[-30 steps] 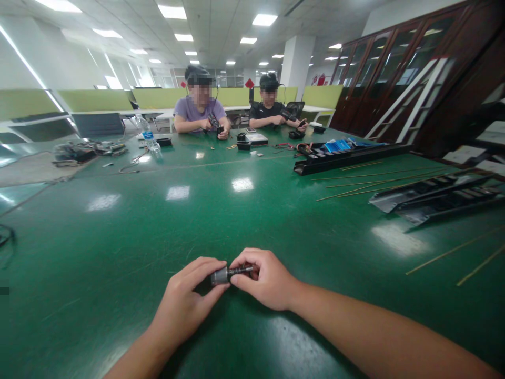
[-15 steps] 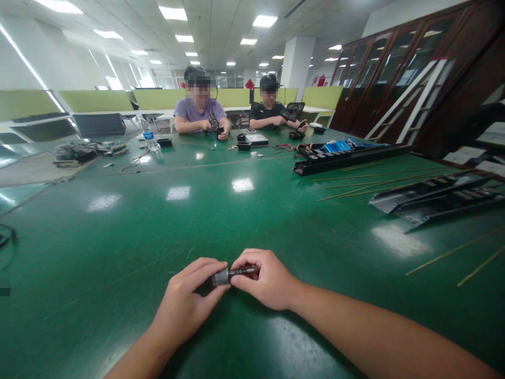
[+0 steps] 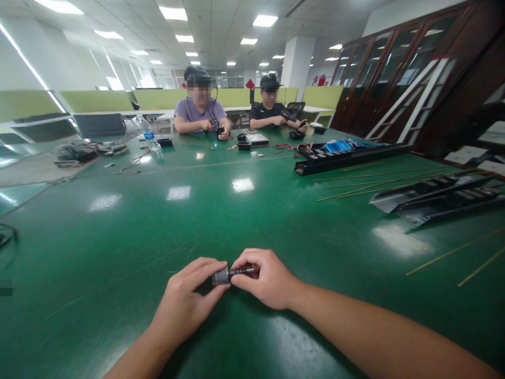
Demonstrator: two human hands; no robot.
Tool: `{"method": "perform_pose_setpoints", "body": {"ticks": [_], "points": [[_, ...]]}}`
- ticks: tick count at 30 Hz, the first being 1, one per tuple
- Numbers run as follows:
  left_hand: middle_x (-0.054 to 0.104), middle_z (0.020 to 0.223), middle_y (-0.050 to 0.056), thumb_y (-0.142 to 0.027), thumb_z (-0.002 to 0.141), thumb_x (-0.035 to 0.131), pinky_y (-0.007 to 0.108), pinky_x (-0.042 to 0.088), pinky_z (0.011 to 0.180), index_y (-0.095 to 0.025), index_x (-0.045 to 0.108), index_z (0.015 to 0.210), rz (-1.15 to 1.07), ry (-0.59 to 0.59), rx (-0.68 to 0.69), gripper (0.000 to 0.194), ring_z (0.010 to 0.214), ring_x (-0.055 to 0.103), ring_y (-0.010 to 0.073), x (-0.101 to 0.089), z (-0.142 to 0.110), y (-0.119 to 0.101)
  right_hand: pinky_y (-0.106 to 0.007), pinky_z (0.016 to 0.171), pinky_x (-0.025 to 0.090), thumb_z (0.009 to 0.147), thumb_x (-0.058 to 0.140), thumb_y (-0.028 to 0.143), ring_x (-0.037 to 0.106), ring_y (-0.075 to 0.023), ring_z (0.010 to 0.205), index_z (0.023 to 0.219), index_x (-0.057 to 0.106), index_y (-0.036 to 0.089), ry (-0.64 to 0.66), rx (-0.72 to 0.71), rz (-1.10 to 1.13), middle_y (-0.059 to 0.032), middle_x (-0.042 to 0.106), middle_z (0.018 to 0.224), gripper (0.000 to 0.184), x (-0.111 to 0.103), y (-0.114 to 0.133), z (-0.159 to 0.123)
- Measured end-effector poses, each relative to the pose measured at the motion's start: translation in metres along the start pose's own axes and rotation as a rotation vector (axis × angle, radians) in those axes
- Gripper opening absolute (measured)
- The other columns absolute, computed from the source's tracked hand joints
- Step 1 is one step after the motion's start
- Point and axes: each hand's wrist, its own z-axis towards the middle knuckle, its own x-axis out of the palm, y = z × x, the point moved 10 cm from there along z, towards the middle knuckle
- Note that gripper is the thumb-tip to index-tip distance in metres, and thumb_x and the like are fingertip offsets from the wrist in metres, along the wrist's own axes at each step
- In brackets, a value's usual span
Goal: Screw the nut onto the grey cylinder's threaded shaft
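Low in the view, just above the green table (image 3: 205, 226), I hold a small grey cylinder with a dark ridged shaft (image 3: 221, 276), which looks like a small motor. The fingers and thumb of my left hand (image 3: 187, 295) close around its grey body from the left. My right hand (image 3: 266, 279) pinches the shaft end, whose silvery tip points right along the fingers. The piece lies roughly level between both hands. My right fingers hide part of the shaft, and the left end of the body is partly covered by my left hand.
Black metal channels (image 3: 445, 202) and thin brass-coloured rods (image 3: 366, 184) lie to the right. A longer channel with blue parts (image 3: 347, 155) is farther back. Two people (image 3: 200, 110) sit across the table with tools. A water bottle (image 3: 148, 137) stands at the far left.
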Motion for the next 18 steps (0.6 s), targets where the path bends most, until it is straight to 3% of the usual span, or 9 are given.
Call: {"method": "perform_pose_setpoints", "body": {"ticks": [18], "points": [[0.07,0.1,0.003,-0.023,0.085,0.071,0.02,0.056,0.079,-0.024,0.07,0.11,0.028,-0.027,0.022,0.025,0.087,0.069,0.0129,-0.0029,-0.0017,-0.0013,-0.022,0.059,0.04,0.078,0.073,0.023,0.055,-0.0111,0.065,0.086,0.074,0.016,0.004,0.013,0.024,-0.0004,0.063,0.076,0.012,0.0003,-0.0006,-0.001]]}}
